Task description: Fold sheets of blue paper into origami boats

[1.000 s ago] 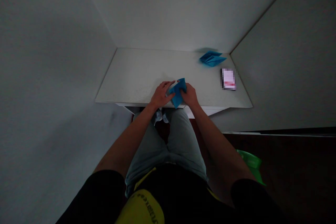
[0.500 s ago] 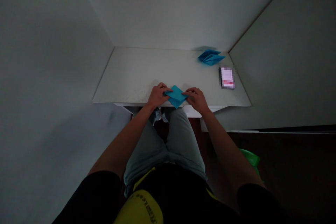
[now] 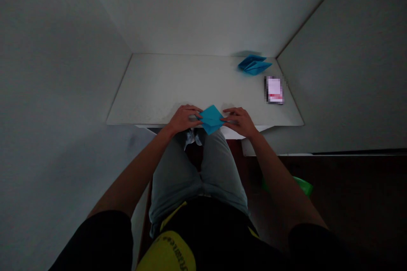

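A folded piece of blue paper, diamond-shaped with a crease across its middle, is at the front edge of the white table. Its near corner hangs over my lap. My left hand pinches the left corner between thumb and fingers. The right corner sits between the fingertips of my right hand, whose index finger is lifted off the paper. The underside of the paper is hidden.
Folded blue paper shapes stand at the back right of the white table. In front of them lies a phone-like object with a pixelated screen. Walls enclose the table. A green plastic object is low on the right.
My left hand has shifted left and its fingers have straightened somewhat. The right index finger has spread away from the paper. The paper now shows more of its near part.
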{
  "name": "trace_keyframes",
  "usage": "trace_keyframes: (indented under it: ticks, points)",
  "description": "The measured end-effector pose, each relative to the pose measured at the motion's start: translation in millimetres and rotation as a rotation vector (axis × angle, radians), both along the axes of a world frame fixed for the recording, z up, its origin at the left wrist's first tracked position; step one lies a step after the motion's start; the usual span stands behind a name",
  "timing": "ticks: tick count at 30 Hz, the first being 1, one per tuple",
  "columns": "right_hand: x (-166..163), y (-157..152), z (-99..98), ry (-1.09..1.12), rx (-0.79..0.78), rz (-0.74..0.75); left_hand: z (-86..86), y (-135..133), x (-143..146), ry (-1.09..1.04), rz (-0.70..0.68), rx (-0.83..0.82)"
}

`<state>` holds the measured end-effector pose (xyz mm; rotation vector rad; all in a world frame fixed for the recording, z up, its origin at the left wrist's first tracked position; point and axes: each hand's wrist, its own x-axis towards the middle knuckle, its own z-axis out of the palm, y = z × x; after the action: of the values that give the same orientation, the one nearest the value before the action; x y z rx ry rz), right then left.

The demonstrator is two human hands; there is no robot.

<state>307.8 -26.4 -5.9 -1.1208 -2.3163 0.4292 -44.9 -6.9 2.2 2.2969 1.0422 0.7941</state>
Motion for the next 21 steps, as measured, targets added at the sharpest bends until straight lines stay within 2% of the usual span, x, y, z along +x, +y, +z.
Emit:
trace_keyframes:
  ticks: [4, 7, 10, 15, 21]
  points:
    - [-2.7, 0.0, -2.1, 0.070, 0.004, -0.058, -1.9, 2.0, 3.2, -0.049, 0.024, -0.021]
    - [-5.9, 0.6, -2.9, 0.114, 0.003, -0.122, -2.4, 2.2, 10.1, -0.019, 0.108, -0.037]
    - [-7.2, 1.6, -2.0, 0.136, 0.010, -0.099, -2.0, 1.2, 19.8, 0.042, 0.219, -0.025]
    - [-7.2, 2.6, 0.1, 0.121, -0.021, -0.127, -2.2, -2.5, 35.3, 0.111, 0.363, 0.004]
    - [-12.8, -1.7, 1.2, 0.009, 0.012, -0.160, -2.2, -5.3, 51.0, 0.113, 0.395, 0.047]
